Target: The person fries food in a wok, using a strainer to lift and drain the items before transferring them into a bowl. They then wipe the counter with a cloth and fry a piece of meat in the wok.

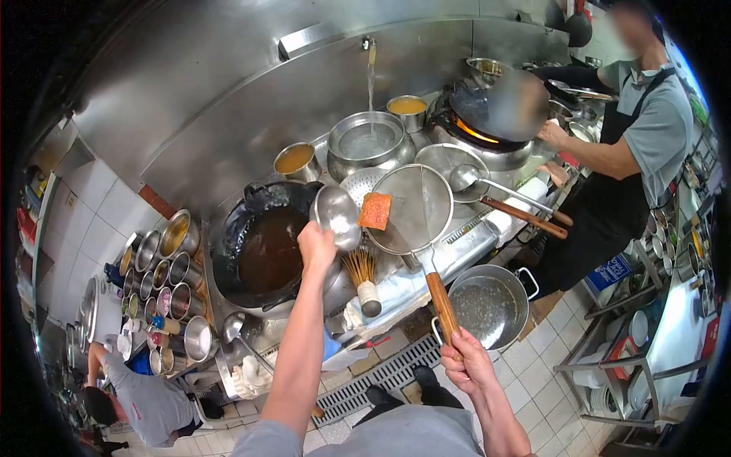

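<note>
My right hand [466, 356] is closed around the wooden handle of a wide wire-mesh strainer [422, 209]. The strainer is held out over the counter. My left hand [316, 245] grips the edge of a shiny metal bowl [337, 213], tilted beside the strainer's left rim. Between bowl and strainer is an orange-brown slab of food [375, 211], overlapping the strainer's rim in this view. Left of my left hand sits a black wok [228, 251] with dark brown liquid. A bamboo brush [362, 283] stands just below the bowl.
Water runs from a tap [370, 46] into a metal pot [343, 156]. A person [640, 137] works at a wok over flame [476, 131] on the right. Another person [148, 400] is at lower left, near several metal containers [179, 266]. A large pot [487, 305] stands below the counter.
</note>
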`<state>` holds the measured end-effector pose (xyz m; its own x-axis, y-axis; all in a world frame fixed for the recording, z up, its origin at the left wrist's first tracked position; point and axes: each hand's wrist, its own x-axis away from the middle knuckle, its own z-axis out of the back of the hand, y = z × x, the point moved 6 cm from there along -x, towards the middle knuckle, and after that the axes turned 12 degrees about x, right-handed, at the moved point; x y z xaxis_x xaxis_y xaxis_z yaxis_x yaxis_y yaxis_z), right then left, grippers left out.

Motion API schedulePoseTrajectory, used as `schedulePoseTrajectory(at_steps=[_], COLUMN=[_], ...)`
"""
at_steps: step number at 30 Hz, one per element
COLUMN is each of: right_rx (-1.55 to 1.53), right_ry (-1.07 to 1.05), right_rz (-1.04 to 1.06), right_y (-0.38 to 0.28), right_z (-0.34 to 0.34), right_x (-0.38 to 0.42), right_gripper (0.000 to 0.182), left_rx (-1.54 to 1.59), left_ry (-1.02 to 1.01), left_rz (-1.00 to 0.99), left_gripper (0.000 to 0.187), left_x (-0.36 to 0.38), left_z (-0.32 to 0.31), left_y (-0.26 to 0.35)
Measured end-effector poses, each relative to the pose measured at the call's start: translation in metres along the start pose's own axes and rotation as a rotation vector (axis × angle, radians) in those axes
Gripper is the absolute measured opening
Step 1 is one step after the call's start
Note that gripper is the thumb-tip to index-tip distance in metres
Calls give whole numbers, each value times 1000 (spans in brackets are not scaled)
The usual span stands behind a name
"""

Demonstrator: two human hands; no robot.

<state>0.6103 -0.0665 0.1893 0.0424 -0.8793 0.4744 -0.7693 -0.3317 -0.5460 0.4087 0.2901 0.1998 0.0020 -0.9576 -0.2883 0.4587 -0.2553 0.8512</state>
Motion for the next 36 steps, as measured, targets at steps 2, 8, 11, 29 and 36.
schedulePoseTrajectory(at_steps=[2,8,11,29,36], right_rx=[-122,-93,-33,15,364], right_ry=[-107,-161,-109,-39,44], right_rz=[-27,1,-5,-113,-55], right_y=[-8,-16,-32,-60,-77], right_z=[-2,-7,-12,34,9], right_x=[-7,-58,-38,-103,-84], right_gripper=[12,8,6,6,9], left_rx=[175,282,347,599,635], left_ry=[27,126,139,380,566], left_rz=[91,180,225,445,493], left_gripper=[14,17,18,11,13], left_x=[21,66,100,250,302], left_z=[30,98,123,190,219], left_y=[28,18,25,-6,-11])
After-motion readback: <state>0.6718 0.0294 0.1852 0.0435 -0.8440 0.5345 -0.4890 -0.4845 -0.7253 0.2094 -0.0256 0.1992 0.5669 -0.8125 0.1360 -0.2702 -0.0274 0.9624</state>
